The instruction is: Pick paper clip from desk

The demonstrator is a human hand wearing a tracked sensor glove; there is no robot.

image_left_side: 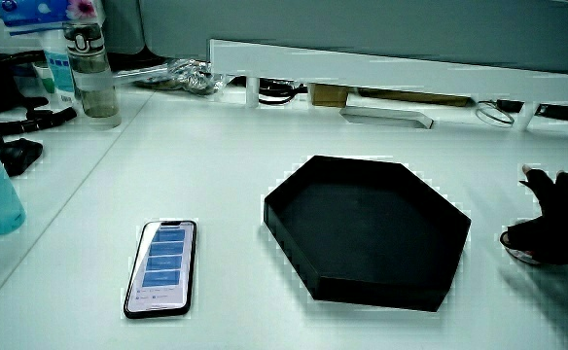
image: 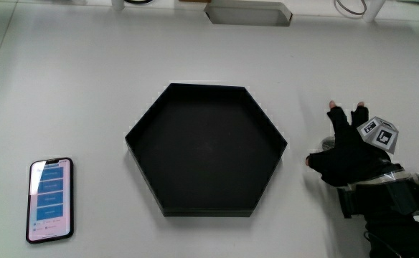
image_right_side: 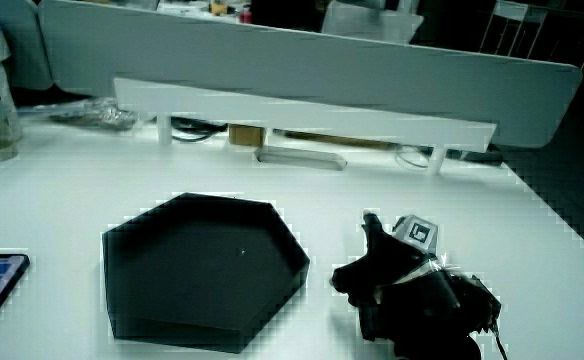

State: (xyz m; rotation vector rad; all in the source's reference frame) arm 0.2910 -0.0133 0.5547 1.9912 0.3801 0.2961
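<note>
The gloved hand (image: 346, 147) lies low on the white desk beside the black hexagonal tray (image: 143, 132), palm down, with its fingers stretched out flat and its thumb pointing toward the tray. The patterned cube (image: 379, 134) sits on its back. A small pale grey thing (image: 326, 144) peeks out at the hand's edge between thumb and forefinger; I cannot tell whether it is the paper clip. No paper clip shows plainly in any view. The hand (image_left_side: 547, 228) (image_right_side: 387, 270) appears in both side views, resting on the desk next to the tray.
A smartphone (image: 50, 200) with a lit screen lies on the desk, with the tray between it and the hand. Bottles (image_left_side: 88, 73) stand near the low partition (image_left_side: 381, 73). A shallow white box (image: 247, 13) lies by the partition.
</note>
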